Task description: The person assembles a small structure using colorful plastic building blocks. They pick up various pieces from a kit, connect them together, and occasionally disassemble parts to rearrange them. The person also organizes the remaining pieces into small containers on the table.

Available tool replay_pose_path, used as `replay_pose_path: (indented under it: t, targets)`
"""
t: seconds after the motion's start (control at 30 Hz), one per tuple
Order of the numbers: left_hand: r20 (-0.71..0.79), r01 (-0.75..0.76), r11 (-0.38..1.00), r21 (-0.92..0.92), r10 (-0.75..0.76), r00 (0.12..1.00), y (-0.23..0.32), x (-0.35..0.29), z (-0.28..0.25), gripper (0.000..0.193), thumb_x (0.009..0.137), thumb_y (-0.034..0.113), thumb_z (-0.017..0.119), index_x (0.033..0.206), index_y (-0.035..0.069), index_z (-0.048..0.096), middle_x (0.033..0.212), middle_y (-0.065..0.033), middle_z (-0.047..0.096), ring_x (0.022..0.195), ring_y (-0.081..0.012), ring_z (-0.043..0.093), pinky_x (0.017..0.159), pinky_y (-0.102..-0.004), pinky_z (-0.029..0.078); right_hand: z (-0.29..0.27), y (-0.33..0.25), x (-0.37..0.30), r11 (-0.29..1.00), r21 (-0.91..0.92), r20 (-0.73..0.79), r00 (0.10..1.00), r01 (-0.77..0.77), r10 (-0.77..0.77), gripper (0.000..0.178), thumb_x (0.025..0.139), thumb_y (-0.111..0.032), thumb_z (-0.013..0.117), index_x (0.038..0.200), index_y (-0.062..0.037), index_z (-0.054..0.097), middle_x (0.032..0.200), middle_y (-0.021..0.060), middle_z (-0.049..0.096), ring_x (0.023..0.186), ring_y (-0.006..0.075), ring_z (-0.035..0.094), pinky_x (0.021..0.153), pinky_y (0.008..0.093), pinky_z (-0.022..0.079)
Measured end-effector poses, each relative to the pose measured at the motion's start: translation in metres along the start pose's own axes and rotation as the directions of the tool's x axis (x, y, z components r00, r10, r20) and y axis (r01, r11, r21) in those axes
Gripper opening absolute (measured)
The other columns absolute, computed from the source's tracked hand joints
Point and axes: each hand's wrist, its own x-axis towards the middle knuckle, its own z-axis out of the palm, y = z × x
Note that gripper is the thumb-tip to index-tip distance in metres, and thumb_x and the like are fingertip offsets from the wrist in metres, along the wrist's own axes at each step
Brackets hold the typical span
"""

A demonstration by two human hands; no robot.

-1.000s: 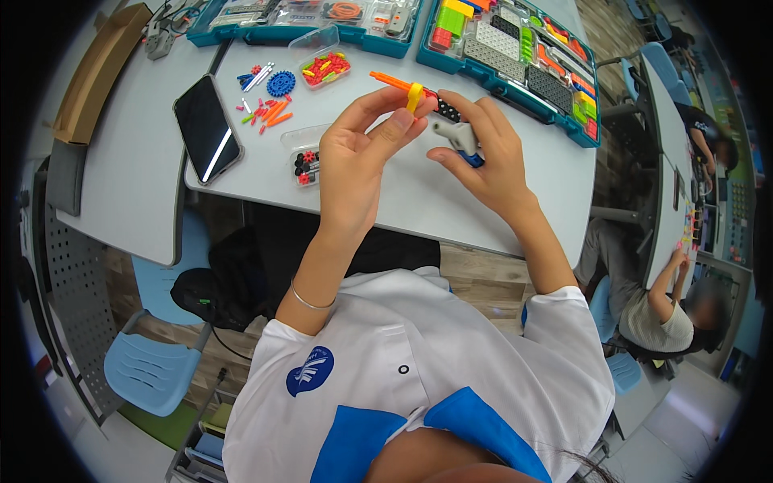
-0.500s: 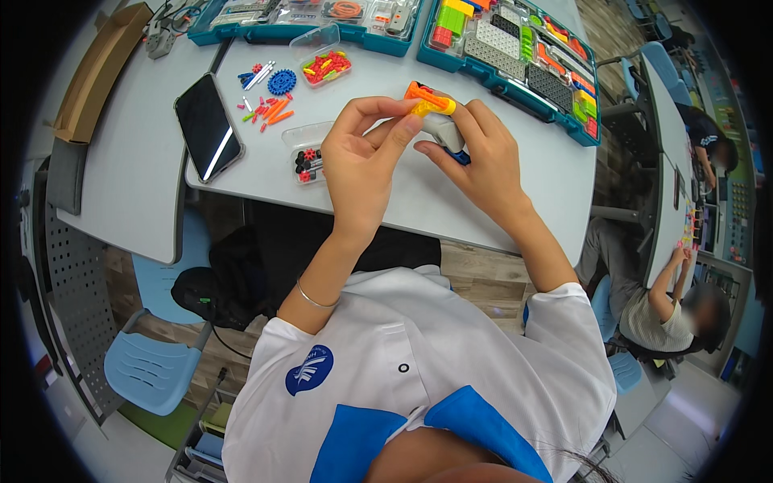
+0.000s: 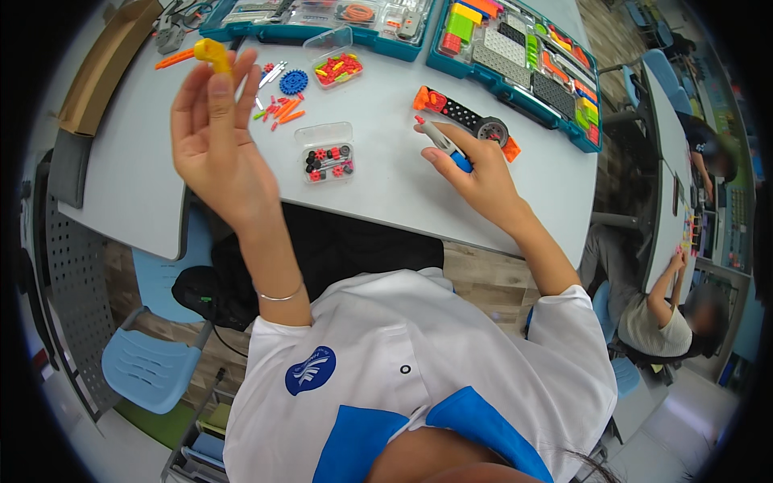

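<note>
Yellow, a bent part is pinched by the part-closed left hand; a grey-and-blue tool is gripped by the curled right hand (apparently to leave its tip free).

Classroom-like workshop, white tables, blue chairs, teal cases of building parts

It's all shot from a head-worn fisheye, tilted well down. The shirt is caught really close at the bottom, hands and worktop are framed a bit farther out, up top, and straight edges get bowed near the rim.
</note>
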Motion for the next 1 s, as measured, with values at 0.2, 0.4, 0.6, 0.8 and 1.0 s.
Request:
replay_pose_path:
  t: [0.2,0.4,0.6,0.8,1.0]
  targets:
    - [-0.013,0.118,0.991,0.071,-0.117,0.993,0.006,-0.004,-0.022,0.034,0.102,0.012,0.051,0.125,-0.011,0.05,0.127,-0.0241,0.057,0.119,-0.0399,0.061,0.099,-0.042,0.056,-0.003,-0.012,0.045,0.947,-0.291,0.099,0.989,0.135,-0.111,0.053,0.095,-0.045,0.061,0.14,-0.0183,0.054,0.084,0.0156,0.07,0.072,0.0339,0.068,0.067,0.0419,0.053]
    - [-0.029,0.2,0.979,0.028,-0.199,0.98,0.004,-0.012,-0.035,0.033,0.101,0.012,0.052,0.127,-0.009,0.048,0.122,-0.0218,0.058,0.118,-0.0397,0.062,0.094,-0.0384,0.057,0.015,-0.013,0.109,0.644,-0.698,0.092,0.93,0.314,-0.355,0.055,0.093,-0.04,0.065,0.143,-0.0226,0.052,0.086,0.0087,0.063,0.079,0.0283,0.066,0.069,0.0412,0.053]
    - [-0.049,0.224,0.975,0.018,-0.223,0.974,0.009,-0.014,-0.046,0.032,0.1,0.01,0.054,0.127,-0.007,0.049,0.116,-0.02,0.061,0.112,-0.0385,0.066,0.087,-0.0355,0.06,0.03,0.001,0.139,0.5,-0.767,0.136,0.863,0.403,-0.487,0.044,0.092,-0.03,0.066,0.133,-0.0155,0.056,0.098,0.01,0.066,0.093,0.0298,0.066,0.08,0.0425,0.052]
    - [-0.025,0.266,0.963,-0.034,-0.267,0.963,0.01,-0.011,-0.048,0.032,0.1,0.01,0.054,0.127,-0.007,0.049,0.114,-0.0196,0.062,0.112,-0.0384,0.066,0.086,-0.0355,0.061,0.02,-0.022,0.141,0.654,-0.657,0.248,0.927,0.375,-0.282,0.041,0.093,-0.025,0.066,0.132,-0.0209,0.054,0.105,0.0108,0.065,0.095,0.0316,0.066,0.081,0.044,0.051]
    - [0.015,0.31,0.95,-0.026,-0.31,0.951,0.008,-0.009,-0.043,0.032,0.1,0.01,0.054,0.127,-0.007,0.05,0.113,-0.0188,0.062,0.109,-0.0361,0.067,0.084,-0.0356,0.061,0.02,-0.015,0.144,0.619,-0.687,0.255,0.924,0.381,-0.286,0.04,0.095,-0.025,0.063,0.134,-0.0293,0.055,0.106,0.0118,0.064,0.096,0.0327,0.066,0.082,0.0455,0.051]
